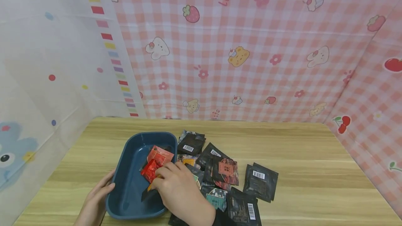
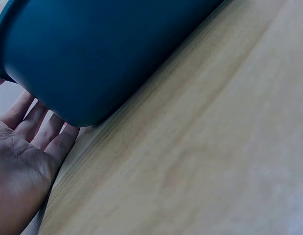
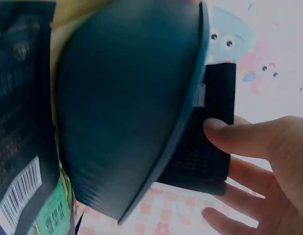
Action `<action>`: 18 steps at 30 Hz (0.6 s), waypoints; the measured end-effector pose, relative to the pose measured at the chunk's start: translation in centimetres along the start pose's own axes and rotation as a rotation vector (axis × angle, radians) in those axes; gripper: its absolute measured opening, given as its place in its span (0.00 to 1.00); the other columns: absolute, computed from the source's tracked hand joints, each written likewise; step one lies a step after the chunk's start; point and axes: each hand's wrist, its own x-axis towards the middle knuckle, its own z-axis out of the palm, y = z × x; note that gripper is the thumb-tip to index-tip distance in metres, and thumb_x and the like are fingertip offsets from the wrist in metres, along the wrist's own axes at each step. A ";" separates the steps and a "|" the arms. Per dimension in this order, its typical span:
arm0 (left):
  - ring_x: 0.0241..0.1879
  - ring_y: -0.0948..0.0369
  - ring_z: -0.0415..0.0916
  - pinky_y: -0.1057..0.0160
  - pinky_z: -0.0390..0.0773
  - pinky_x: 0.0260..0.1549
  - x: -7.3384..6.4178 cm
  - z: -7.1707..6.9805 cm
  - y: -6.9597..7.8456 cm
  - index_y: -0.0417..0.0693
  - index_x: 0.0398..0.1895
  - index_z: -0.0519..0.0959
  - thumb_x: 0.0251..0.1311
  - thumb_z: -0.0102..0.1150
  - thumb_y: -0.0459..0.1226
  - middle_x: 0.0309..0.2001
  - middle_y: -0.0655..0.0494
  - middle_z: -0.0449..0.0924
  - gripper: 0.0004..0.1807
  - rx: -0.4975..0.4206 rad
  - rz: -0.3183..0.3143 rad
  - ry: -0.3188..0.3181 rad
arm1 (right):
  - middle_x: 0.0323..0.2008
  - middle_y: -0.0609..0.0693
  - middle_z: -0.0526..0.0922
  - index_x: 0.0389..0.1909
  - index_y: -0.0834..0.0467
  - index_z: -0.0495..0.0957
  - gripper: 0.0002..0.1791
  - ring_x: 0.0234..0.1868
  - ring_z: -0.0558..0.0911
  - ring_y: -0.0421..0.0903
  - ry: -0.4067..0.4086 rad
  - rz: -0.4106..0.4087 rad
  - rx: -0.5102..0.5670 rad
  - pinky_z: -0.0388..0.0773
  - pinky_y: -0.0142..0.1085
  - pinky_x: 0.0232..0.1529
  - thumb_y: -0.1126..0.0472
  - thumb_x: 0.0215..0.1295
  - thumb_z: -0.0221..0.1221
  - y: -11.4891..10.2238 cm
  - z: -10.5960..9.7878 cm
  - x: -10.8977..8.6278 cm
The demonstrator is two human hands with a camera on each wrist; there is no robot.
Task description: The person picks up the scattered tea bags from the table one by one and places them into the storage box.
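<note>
A dark blue rectangular basin point(image 1: 132, 213) stands on the table, holding a red sachet point(image 1: 160, 155) and a shiny red packet point(image 1: 149, 171). My right hand point(image 1: 181, 188) is over its right rim and pinches a black sachet point(image 3: 217, 132) between thumb and fingers. That sachet's lower end hangs inside the basin, and a patch of its front looks orange-yellow. My left hand point(image 1: 98, 198) rests against the basin's left outer wall. In the left wrist view its fingers point(image 2: 36, 120) reach out lightly bent along the wall, with the thumb by the rim.
Right of the basin lie several flat black sachets, some overlapping: one with a red label point(image 1: 226, 170), one with a green label point(image 1: 216, 198), and a pair with a barcode point(image 1: 260, 182) farther right. Patterned cloth point(image 1: 220, 79) hangs behind the wooden table point(image 1: 301, 170).
</note>
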 end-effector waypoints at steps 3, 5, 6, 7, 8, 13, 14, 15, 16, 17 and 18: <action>0.51 0.84 0.66 0.78 0.71 0.44 0.0 0.0 0.0 0.43 0.75 0.38 0.73 0.34 0.44 0.65 0.70 0.57 0.34 0.026 -0.018 0.005 | 0.28 0.37 0.84 0.26 0.38 0.86 0.02 0.33 0.75 0.36 -0.022 -0.049 -0.015 0.70 0.28 0.33 0.50 0.51 0.66 -0.2 0.5 -0.2; 0.52 0.85 0.65 0.78 0.71 0.45 0.0 0.0 0.0 0.43 0.75 0.38 0.73 0.33 0.45 0.69 0.60 0.51 0.34 0.042 -0.020 0.003 | 0.26 0.36 0.83 0.25 0.37 0.86 0.02 0.30 0.75 0.35 -0.031 -0.071 -0.022 0.67 0.27 0.30 0.50 0.50 0.66 -0.2 0.6 -0.3; 0.52 0.85 0.65 0.78 0.71 0.45 -0.1 0.0 0.0 0.43 0.75 0.38 0.73 0.33 0.45 0.70 0.58 0.49 0.34 0.044 -0.023 0.000 | 0.26 0.35 0.83 0.25 0.37 0.86 0.03 0.30 0.76 0.34 -0.045 -0.079 -0.021 0.66 0.27 0.29 0.51 0.50 0.66 -0.2 0.7 -0.4; 0.52 0.85 0.65 0.78 0.71 0.45 -0.1 0.0 0.0 0.43 0.75 0.38 0.73 0.33 0.45 0.70 0.59 0.50 0.34 0.043 -0.021 -0.002 | 0.26 0.35 0.84 0.25 0.36 0.86 0.03 0.30 0.76 0.34 -0.065 -0.083 -0.021 0.66 0.27 0.30 0.51 0.50 0.66 -0.2 0.6 -0.4; 0.52 0.85 0.65 0.78 0.71 0.45 -0.1 0.0 0.0 0.43 0.75 0.38 0.73 0.34 0.45 0.68 0.62 0.53 0.34 0.041 -0.017 -0.004 | 0.27 0.35 0.84 0.25 0.36 0.86 0.03 0.29 0.76 0.34 -0.091 -0.087 -0.019 0.65 0.27 0.29 0.51 0.50 0.66 -0.1 0.5 -0.4; 0.52 0.84 0.66 0.78 0.71 0.44 -0.1 0.1 0.1 0.41 0.75 0.38 0.73 0.33 0.43 0.55 0.84 0.61 0.33 0.029 0.004 -0.012 | 0.30 0.36 0.85 0.30 0.38 0.86 0.05 0.32 0.76 0.35 -0.221 -0.097 0.037 0.63 0.28 0.31 0.49 0.53 0.64 0.1 -0.1 -0.7; 0.52 0.83 0.66 0.77 0.71 0.44 -0.1 0.1 0.1 0.41 0.75 0.38 0.73 0.33 0.43 0.54 0.86 0.62 0.33 0.024 0.009 -0.012 | 0.29 0.37 0.85 0.31 0.39 0.86 0.05 0.31 0.76 0.35 -0.236 -0.100 0.050 0.62 0.27 0.31 0.48 0.53 0.64 0.1 -0.2 -0.8; 0.52 0.83 0.67 0.77 0.72 0.44 -0.2 0.1 0.2 0.40 0.74 0.38 0.73 0.33 0.42 0.54 0.87 0.63 0.33 0.020 0.013 -0.011 | 0.29 0.37 0.85 0.31 0.39 0.86 0.06 0.31 0.76 0.35 -0.248 -0.101 0.062 0.61 0.27 0.31 0.47 0.54 0.63 0.2 -0.3 -0.8; 0.52 0.82 0.67 0.77 0.72 0.44 -0.2 0.1 0.2 0.40 0.74 0.38 0.73 0.33 0.42 0.53 0.87 0.64 0.33 0.018 0.018 -0.013 | 0.28 0.37 0.84 0.31 0.40 0.86 0.07 0.30 0.76 0.34 -0.259 -0.102 0.073 0.61 0.27 0.30 0.46 0.54 0.62 0.2 -0.4 -0.8; 0.51 0.82 0.67 0.76 0.72 0.43 -0.2 0.1 0.2 0.39 0.74 0.38 0.73 0.33 0.42 0.53 0.88 0.64 0.33 0.016 0.021 -0.013 | 0.27 0.37 0.84 0.31 0.40 0.86 0.08 0.30 0.75 0.34 -0.264 -0.105 0.074 0.61 0.27 0.30 0.45 0.55 0.61 0.2 -0.4 -0.8; 0.51 0.81 0.68 0.76 0.72 0.43 -0.2 0.1 0.2 0.39 0.74 0.37 0.73 0.32 0.41 0.53 0.88 0.65 0.33 0.011 0.023 -0.017 | 0.27 0.37 0.84 0.30 0.40 0.86 0.09 0.29 0.75 0.34 -0.265 -0.107 0.077 0.61 0.27 0.30 0.44 0.56 0.60 0.2 -0.5 -0.9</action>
